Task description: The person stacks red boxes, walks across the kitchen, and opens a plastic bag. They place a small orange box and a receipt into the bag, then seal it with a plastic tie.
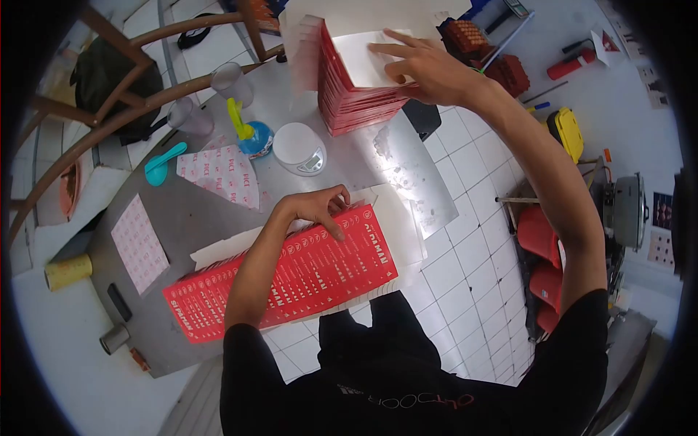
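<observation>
Seen from the middle of the view, with 12 o'clock straight ahead of the person, a tall stack of red cartons stands at 12, and a fanned row of red cartons lies between 7 and 8, along the near side of the metal table. The tall stack could lean or shed its upper pieces if the hand on it pushes sideways, since its layers look loose and uneven. The fanned row seems to overhang the near edge, so a tug toward 6 o'clock might slide pieces to the floor. A sweep toward 11 could knock the white scale or the pump bottle beyond it.

The right arm reaches far out, elbow bent at 3 o'clock, and the right hand comes over the stack from its 1 o'clock side, palm down, fingers spread wide across the pale top panel. The left forearm crosses above the fanned row; the left hand bends at its far edge, fingers curled and thumb over the red face. Whether it pinches any piece cannot be told.
</observation>
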Tool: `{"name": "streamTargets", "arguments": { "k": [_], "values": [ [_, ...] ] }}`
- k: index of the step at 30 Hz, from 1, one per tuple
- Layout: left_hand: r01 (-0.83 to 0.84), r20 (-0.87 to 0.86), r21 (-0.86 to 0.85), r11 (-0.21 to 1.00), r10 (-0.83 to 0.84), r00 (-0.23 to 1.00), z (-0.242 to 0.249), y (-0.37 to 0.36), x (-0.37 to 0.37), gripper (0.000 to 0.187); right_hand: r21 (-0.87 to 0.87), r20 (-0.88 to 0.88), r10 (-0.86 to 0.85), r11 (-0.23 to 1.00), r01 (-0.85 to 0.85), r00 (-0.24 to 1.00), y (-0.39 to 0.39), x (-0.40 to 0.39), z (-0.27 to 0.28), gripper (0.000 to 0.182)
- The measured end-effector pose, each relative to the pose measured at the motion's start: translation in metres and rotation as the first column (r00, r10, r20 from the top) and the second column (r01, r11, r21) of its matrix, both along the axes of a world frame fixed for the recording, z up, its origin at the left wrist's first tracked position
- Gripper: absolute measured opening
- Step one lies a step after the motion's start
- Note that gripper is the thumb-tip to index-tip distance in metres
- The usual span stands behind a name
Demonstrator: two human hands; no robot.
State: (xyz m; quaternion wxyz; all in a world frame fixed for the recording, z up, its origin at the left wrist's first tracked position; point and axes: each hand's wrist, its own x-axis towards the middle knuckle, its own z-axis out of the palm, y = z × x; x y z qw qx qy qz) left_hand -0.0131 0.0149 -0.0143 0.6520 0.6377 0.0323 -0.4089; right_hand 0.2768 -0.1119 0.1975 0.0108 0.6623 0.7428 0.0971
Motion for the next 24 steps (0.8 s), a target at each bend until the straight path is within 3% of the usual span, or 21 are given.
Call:
{"name": "streamTargets", "arguments": {
  "k": [4,7,10,13,17,20,22,24],
  "values": [
    [-0.024,0.037,0.008,1.0,0.024,0.999,-0.008,-0.001,-0.002,0.093,-0.322,-0.274,-0.181,0.943,0.087,0.945,0.024,0.008,-0.01,0.011],
    [-0.035,0.016,-0.012,0.999,0.035,0.999,-0.005,-0.001,-0.005,0.093,-0.399,-0.317,-0.202,0.915,0.063,0.926,0.037,0.009,-0.021,0.011],
    [-0.046,0.011,-0.014,0.999,0.047,0.999,0.003,-0.002,-0.005,0.092,-0.399,-0.307,-0.233,0.912,0.097,0.923,0.029,-0.001,-0.04,0.021],
    [-0.06,0.017,-0.02,0.998,0.06,0.998,0.003,0.0,-0.003,0.092,-0.343,-0.419,-0.254,0.933,0.108,0.871,0.021,0.009,-0.034,0.031],
    [-0.043,0.001,0.007,0.999,0.043,0.999,0.005,0.001,-0.005,0.094,-0.409,-0.657,-0.47,0.879,0.245,0.59,-0.008,0.033,0.001,0.037],
    [-0.021,0.027,-0.002,1.0,0.021,0.999,-0.001,0.001,-0.002,0.094,-0.31,-0.691,-0.571,0.787,0.533,0.442,-0.065,0.023,0.018,0.043],
    [-0.023,0.028,-0.033,0.999,0.024,0.999,0.0,0.001,-0.002,0.095,-0.275,-0.793,-0.566,0.663,0.696,0.226,-0.117,0.02,0.004,0.05],
    [-0.025,-0.007,-0.08,0.997,0.024,1.0,0.014,0.001,-0.002,0.097,-0.348,-0.86,-0.51,0.575,0.741,-0.008,-0.186,0.014,-0.015,0.047]
  ]
}}
